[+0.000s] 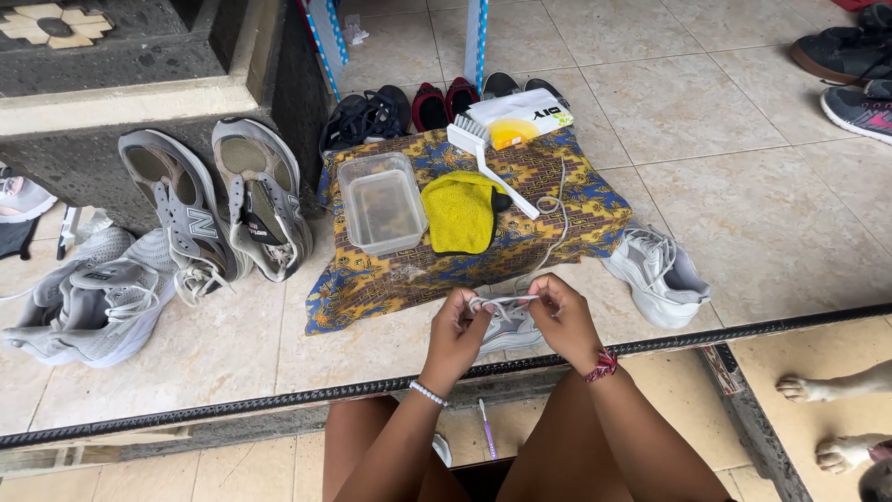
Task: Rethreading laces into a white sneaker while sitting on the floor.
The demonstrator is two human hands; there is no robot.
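My left hand (457,327) and my right hand (563,314) are held close together above a grey sneaker (514,327) that they mostly hide. Both pinch a white shoelace (502,301) between their fingertips. The lace runs up and away over a patterned blue and yellow cloth (390,279) toward a white scrub brush (483,160). A second grey sneaker (660,271) lies on its side to the right of my right hand.
On the cloth stand a clear plastic tub (381,204), a yellow rag (458,212) and a white packet (520,116). Grey sneakers (195,214) lean against a stone step at left. Dark shoes (372,116) lie behind. An animal's paws (836,386) rest at right.
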